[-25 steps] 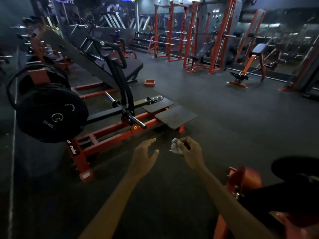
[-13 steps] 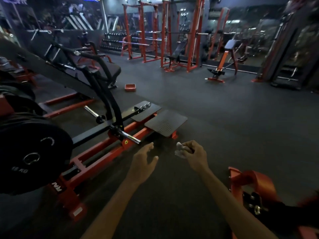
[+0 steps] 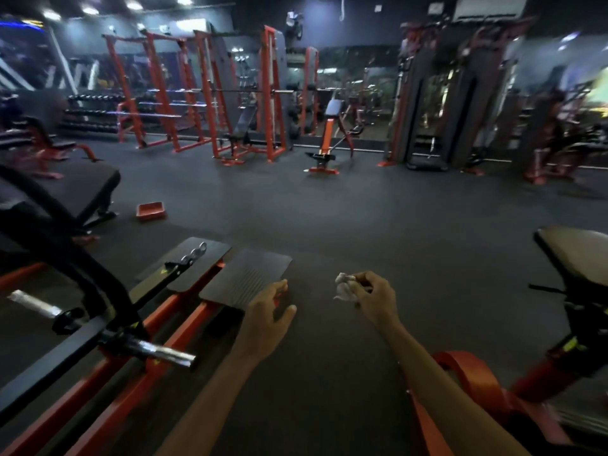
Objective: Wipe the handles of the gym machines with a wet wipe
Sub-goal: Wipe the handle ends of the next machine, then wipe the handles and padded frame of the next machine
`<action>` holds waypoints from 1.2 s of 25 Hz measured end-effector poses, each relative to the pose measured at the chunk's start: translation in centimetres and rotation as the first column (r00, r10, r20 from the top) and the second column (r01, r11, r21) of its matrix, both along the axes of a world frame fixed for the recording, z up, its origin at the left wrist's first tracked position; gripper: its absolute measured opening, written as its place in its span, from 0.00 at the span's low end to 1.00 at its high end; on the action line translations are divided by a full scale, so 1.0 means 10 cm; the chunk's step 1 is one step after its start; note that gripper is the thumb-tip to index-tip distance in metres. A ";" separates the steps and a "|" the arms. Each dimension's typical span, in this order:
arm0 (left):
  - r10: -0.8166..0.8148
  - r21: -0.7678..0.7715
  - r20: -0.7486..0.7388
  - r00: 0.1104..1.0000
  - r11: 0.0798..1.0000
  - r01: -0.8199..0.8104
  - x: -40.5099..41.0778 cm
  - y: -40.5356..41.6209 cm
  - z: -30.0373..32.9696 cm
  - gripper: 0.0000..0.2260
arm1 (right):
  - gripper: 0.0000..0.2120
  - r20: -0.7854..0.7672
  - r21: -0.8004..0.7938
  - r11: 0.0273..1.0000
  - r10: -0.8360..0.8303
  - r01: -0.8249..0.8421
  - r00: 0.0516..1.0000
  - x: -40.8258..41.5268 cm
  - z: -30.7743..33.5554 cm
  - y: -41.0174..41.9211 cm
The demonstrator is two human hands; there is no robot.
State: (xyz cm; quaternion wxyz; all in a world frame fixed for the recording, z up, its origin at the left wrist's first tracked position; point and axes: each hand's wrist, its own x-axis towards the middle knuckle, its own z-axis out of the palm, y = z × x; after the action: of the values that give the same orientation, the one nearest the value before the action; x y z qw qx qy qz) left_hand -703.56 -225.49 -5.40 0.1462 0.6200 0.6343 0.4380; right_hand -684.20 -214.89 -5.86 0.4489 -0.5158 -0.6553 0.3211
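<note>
— Both hands are out in front of me, over the dark floor [image 3: 362, 225]. What do you want to know?

— What's each one doing?

— Right hand [image 3: 373, 299] has its fingers curled round the wet wipe [image 3: 343, 287], pinching it bunched into a small wad that sticks out on the thumb side. I'd guess I keep it balled so a damp face is ready to press on a grip. Left hand [image 3: 268, 312] holds nothing; its fingers are loose and spread, thumb apart, free to steady a bar.

— Touching any handle?

— No. Neither hand is on a machine. Just ahead of my left hand lie two black footplates [image 3: 245, 279] on an orange frame [image 3: 184, 317]. Further off to the left of that hand a chrome bar end [image 3: 164, 352] juts out, under a curved black padded arm [image 3: 65, 245].

— And on the right?

— Beyond my right forearm, a black pad [image 3: 579, 255] on an orange base [image 3: 460, 370]. I can't make out a handle on it from here.

— So where are you in the job?

— Between machines, I judge. The bar on the left looks the nearer candidate, and I'd have to carry the wipe across my left hand to reach it.
</note>
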 end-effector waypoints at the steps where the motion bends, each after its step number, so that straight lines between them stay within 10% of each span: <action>1: -0.023 0.005 -0.007 1.000 1.000 0.023 -0.06 0.26 0.04 0.23 | 0.02 -0.014 0.000 1.000 -0.025 0.025 1.000 -0.03 0.03 0.22; 13: -0.593 0.091 0.026 0.805 0.803 0.589 0.72 3.49 0.21 0.20 | 0.03 0.115 -0.087 0.786 -0.602 0.612 0.790 1.20 0.05 1.68; 24: -0.992 0.079 0.000 0.127 0.127 0.989 2.78 4.31 0.37 0.21 | 0.03 -0.026 -0.052 0.099 -0.995 0.994 0.097 2.12 0.41 1.15; 30: -0.983 0.135 0.037 -0.182 -0.176 0.975 3.68 4.03 0.51 0.17 | 0.07 -0.102 0.010 -0.118 -0.988 0.993 -0.116 2.57 0.66 0.78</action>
State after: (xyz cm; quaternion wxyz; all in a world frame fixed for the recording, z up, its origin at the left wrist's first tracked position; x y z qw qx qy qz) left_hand -666.72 -185.20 -0.30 0.4515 0.8584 -0.0919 0.2256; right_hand -658.53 -207.06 0.78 0.5786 -0.8031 -0.0494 -0.1335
